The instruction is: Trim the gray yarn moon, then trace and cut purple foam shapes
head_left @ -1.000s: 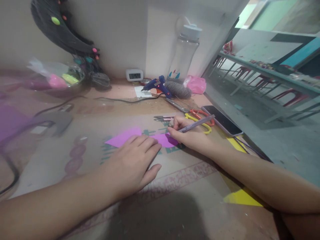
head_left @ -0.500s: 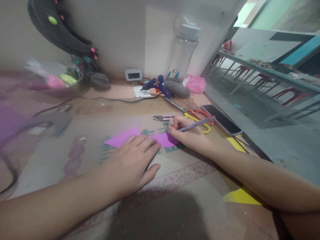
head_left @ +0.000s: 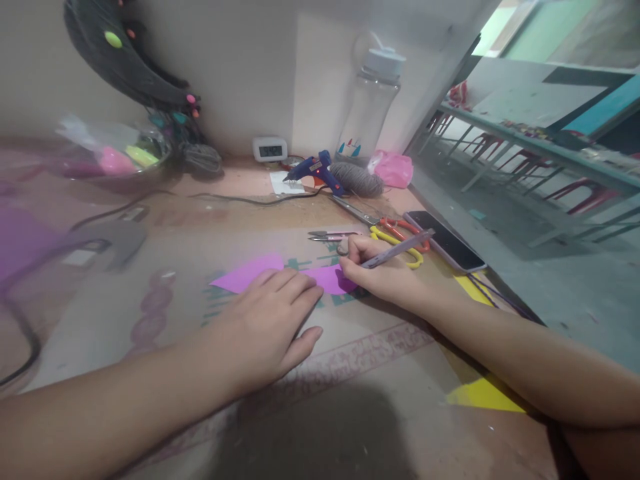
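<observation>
On the flat printed sheet (head_left: 185, 280) covering much of the desk (head_left: 450, 453), a piece of purple paper (head_left: 246, 272) lies right in front of the person, kinda running from under one hand over to the other. The left hand (head_left: 273, 327) is spread palm-down across the middle of it, not gripping anything, fingers pretty close together and thumb sticking out to the side. The right hand (head_left: 375, 270) has a pen (head_left: 399, 249) pinched between thumb and fingers, right at the paper's right end. Can't tell if the tip's touching, since the hand hides it. The two hands are apart, with a bit of purple showing between them.

Just past the right hand there's some little snips (head_left: 327, 237), plus scissors (head_left: 395, 233) with red-orange and yellow handles, and a phone (head_left: 445, 240) lying beside those. Further back sit a blue glue gun (head_left: 315, 170), a grey yarn ball (head_left: 360, 179), a small white clock (head_left: 271, 150) and a clear bottle (head_left: 369, 110) standing by the wall.
</observation>
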The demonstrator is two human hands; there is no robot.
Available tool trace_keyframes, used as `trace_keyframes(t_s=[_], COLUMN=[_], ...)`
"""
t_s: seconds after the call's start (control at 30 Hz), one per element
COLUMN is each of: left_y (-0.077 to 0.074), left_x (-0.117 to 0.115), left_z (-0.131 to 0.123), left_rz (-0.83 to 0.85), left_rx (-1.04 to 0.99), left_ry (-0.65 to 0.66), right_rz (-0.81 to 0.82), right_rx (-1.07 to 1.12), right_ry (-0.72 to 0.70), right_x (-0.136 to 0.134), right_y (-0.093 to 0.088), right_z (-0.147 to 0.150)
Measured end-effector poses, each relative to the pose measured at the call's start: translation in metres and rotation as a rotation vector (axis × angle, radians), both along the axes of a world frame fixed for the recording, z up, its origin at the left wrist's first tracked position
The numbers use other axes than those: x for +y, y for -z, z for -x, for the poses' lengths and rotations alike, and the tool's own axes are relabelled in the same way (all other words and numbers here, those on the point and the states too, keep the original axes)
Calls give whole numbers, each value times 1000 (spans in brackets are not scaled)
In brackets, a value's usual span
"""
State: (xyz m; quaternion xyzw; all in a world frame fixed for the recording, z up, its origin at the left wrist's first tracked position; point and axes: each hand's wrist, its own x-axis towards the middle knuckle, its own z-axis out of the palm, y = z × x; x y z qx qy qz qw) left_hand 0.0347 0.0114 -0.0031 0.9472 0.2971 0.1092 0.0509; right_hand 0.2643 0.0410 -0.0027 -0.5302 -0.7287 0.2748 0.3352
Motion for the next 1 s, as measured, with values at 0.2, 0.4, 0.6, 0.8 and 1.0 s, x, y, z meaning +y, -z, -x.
trace_keyframes(t_s=[0.2, 0.4, 0.6, 0.8, 1.0], left_y=[2, 1, 3, 2, 4], left_x=[-1, -8, -7, -8, -8], left_z=[0, 3, 1, -2, -1], left_rz=[-18, -249, -167, -90, -109], left_rx=[0, 24, 56, 27, 15], left_ry=[-3, -103, -107, -52, -127], right_rz=[30, 22, 5, 158, 100], right_rx=[31, 253, 342, 279, 135], right_ry=[-72, 79, 106, -58, -7], right_x=[0, 2, 0, -6, 0], right_y=[0, -4, -18, -16, -5], right_z=[0, -3, 0, 14, 16])
